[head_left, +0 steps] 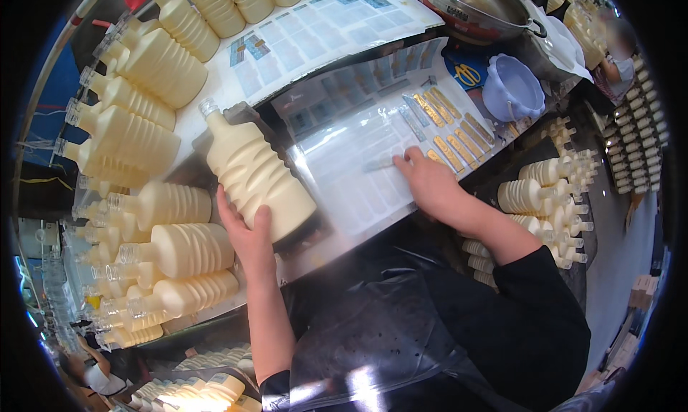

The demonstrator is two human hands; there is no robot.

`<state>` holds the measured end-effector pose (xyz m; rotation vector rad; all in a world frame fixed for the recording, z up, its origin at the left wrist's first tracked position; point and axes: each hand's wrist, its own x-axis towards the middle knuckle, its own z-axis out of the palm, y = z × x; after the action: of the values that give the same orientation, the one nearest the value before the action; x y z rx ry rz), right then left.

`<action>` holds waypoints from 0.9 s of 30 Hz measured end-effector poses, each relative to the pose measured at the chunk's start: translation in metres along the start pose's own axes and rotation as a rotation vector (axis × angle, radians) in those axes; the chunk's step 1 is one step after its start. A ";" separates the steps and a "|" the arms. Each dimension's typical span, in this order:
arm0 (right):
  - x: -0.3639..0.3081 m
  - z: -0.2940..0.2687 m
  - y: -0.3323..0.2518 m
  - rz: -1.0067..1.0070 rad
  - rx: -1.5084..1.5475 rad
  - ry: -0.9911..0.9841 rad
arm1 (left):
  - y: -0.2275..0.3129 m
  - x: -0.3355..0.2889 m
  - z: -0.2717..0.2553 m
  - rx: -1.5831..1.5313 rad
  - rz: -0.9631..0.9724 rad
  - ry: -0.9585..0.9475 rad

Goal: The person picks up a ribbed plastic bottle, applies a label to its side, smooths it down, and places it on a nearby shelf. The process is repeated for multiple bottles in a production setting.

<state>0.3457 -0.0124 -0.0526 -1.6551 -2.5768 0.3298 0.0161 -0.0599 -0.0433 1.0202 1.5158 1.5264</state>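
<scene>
A ribbed cream bottle (251, 172) with a clear neck lies tilted on a dark support at the middle left. My left hand (247, 229) grips its lower left side, thumb on top. Over the sheet-covered tray (337, 204), my right hand (430, 182) has thumb and forefinger pinched on the end of a thin pale label strip (380, 164). Beyond that hand, rows of gold label strips (450, 154) and a few bluish strips (414, 118) lie on the tray.
Many cream bottles (186, 251) are stacked at left, others (545, 197) at right. A label sheet (315, 39) covers the far table. A lilac bucket (512, 89), yellow-handled scissors (467, 75) and a metal pan (473, 7) stand at far right. Another person (618, 71) is at upper right.
</scene>
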 end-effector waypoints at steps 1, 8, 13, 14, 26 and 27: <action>-0.009 0.004 -0.005 -0.013 0.010 0.001 | 0.000 0.000 0.000 0.006 -0.002 -0.002; -0.041 -0.003 -0.019 -0.015 0.157 0.034 | 0.002 -0.004 0.001 0.034 0.002 0.055; -0.057 0.011 -0.006 -0.174 0.090 0.100 | 0.008 -0.018 0.003 0.357 0.273 0.192; -0.060 0.010 -0.007 -0.200 0.081 0.099 | 0.008 -0.024 0.003 0.429 0.360 0.229; -0.034 0.014 -0.008 -0.124 0.787 0.134 | 0.041 -0.054 0.051 0.647 0.728 -0.292; -0.025 0.008 -0.016 -0.033 0.935 0.046 | 0.045 -0.054 0.056 0.649 0.733 -0.294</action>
<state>0.3404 -0.0430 -0.0556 -1.2123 -1.8832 1.2269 0.0899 -0.0873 -0.0013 2.2610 1.5264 1.2293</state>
